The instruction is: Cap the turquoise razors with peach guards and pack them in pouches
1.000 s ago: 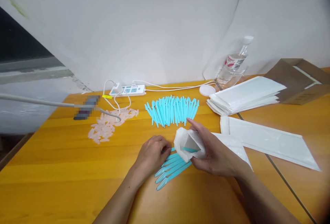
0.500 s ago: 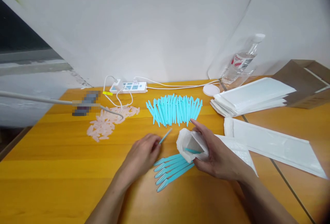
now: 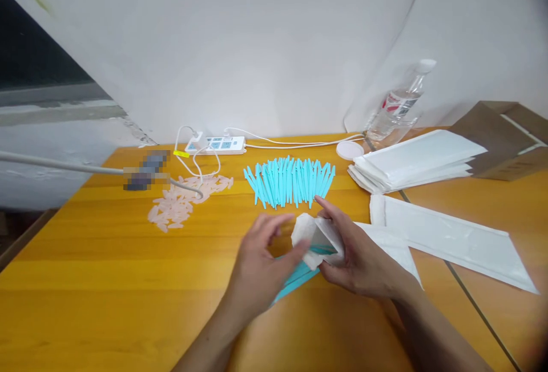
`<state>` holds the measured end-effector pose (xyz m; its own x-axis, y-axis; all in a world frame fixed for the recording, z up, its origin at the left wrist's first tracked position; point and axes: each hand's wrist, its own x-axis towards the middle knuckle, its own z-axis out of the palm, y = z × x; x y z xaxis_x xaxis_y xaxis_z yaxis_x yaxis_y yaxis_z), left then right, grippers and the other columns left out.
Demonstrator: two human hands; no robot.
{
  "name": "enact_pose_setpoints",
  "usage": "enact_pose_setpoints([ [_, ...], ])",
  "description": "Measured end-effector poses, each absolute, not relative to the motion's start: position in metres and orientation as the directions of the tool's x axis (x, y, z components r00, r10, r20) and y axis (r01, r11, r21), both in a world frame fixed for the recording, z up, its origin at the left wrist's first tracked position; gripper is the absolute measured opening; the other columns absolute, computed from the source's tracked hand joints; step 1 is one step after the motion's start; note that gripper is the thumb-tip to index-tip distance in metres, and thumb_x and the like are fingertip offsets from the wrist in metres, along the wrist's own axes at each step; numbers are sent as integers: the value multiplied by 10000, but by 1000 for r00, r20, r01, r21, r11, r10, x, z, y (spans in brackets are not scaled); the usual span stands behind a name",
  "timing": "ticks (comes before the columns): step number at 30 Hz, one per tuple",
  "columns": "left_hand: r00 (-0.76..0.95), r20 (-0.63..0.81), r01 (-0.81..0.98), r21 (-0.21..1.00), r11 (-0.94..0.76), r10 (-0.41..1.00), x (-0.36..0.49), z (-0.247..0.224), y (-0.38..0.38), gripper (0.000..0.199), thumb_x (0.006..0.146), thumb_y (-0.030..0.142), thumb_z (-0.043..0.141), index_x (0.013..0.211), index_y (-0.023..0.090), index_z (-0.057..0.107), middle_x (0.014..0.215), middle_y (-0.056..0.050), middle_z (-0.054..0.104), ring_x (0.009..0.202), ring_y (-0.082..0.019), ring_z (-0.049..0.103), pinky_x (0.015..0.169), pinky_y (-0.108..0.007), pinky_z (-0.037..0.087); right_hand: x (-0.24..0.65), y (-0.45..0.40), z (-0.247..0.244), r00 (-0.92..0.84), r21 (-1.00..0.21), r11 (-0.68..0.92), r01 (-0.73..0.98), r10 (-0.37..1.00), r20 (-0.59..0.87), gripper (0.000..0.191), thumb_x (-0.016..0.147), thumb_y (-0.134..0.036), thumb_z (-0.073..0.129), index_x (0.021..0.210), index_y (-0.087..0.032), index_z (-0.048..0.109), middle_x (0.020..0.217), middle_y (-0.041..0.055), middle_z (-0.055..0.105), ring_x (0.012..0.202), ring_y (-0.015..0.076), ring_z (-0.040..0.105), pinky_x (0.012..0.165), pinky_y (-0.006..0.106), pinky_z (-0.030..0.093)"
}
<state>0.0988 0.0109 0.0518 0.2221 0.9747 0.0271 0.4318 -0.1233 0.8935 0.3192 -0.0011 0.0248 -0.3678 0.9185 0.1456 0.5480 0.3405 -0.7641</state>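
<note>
My right hand (image 3: 362,258) grips a white bubble mailer (image 3: 305,230), its mouth held wide and facing me. Inside the opening lie thin blue eyebrow razors (image 3: 324,250). At the mailer's left rim is my left hand (image 3: 265,261), fingers apart and thumb reaching over the mouth; I see nothing in it. Several more blue razors (image 3: 297,284) lie on the table under the mailer, partly covered by my left hand. Beyond both hands, a row of many blue razors (image 3: 289,184) is spread side by side.
Pale pink caps (image 3: 173,206) lie scattered at left, near a power strip (image 3: 222,145) with white cables. On the right are a stack of white mailers (image 3: 419,158), a single flat mailer (image 3: 454,241), a plastic bottle (image 3: 398,104), a round white lid (image 3: 350,149) and a cardboard box (image 3: 492,138).
My left hand has moved right to the mailer's mouth and its fingers have spread. The blue razor it held is out of its grasp, and more blue shows inside the mailer.
</note>
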Motion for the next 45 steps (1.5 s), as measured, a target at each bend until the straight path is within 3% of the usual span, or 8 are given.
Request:
enact_pose_setpoints([
  [7,348,-39,580,794,-183,937,67,34,21,163,903,317,645,854,224,769,773,-13,644,704,-142,573,644,-253,421,319,-4,26,-382,-742,364,563,911,157,1036,779,-188,673,1614,-293,70,1451,154,469,1318,366,499,1076,570,451],
  [18,515,-159,803,434,-409,842,85,21,31,137,878,279,644,922,267,773,957,-37,730,878,-238,670,691,-313,425,318,-3,23,-390,-715,368,594,910,143,1030,786,-210,660,1608,-293,45,1492,160,419,1351,367,461,1085,564,436],
  [23,399,-115,721,653,-234,910,57,33,32,146,917,255,584,876,204,715,830,-29,708,759,-192,655,683,-304,473,319,-4,23,-385,-725,363,586,911,145,1041,779,-191,657,1605,-302,34,1505,156,406,1364,366,450,1087,560,439],
  [27,35,26,303,952,-35,999,37,54,20,331,905,331,658,1228,271,610,907,7,678,691,-138,655,672,-284,553,320,-3,23,-390,-748,352,563,911,136,1039,782,-185,656,1605,-295,32,1505,166,401,1385,377,422,1094,588,422],
  [31,-177,125,134,986,-102,976,67,61,-1,217,900,331,689,1101,261,650,828,6,672,650,-124,621,600,-250,531,318,-3,22,-387,-764,340,548,913,129,1046,780,-165,655,1610,-291,32,1501,164,399,1378,373,427,1092,584,428],
  [36,202,151,373,902,-218,968,103,47,-11,241,906,324,675,1127,236,710,863,-24,676,721,-133,580,665,-248,495,318,-4,24,-377,-775,354,523,912,162,1038,785,-165,667,1616,-281,56,1466,159,429,1333,360,470,1069,564,455],
  [39,164,172,444,866,-228,971,87,37,-5,237,928,339,640,1120,223,719,977,-53,682,760,-140,574,693,-254,485,319,-4,24,-373,-773,355,525,913,166,1045,773,-148,661,1616,-279,58,1454,160,436,1309,360,487,1050,562,466],
  [45,498,-130,718,616,-324,857,75,17,10,141,900,257,650,942,278,782,965,-28,714,883,-194,657,762,-291,467,318,-4,23,-376,-754,350,555,915,148,1025,784,-182,653,1612,-270,54,1444,163,440,1282,359,503,1029,551,470],
])
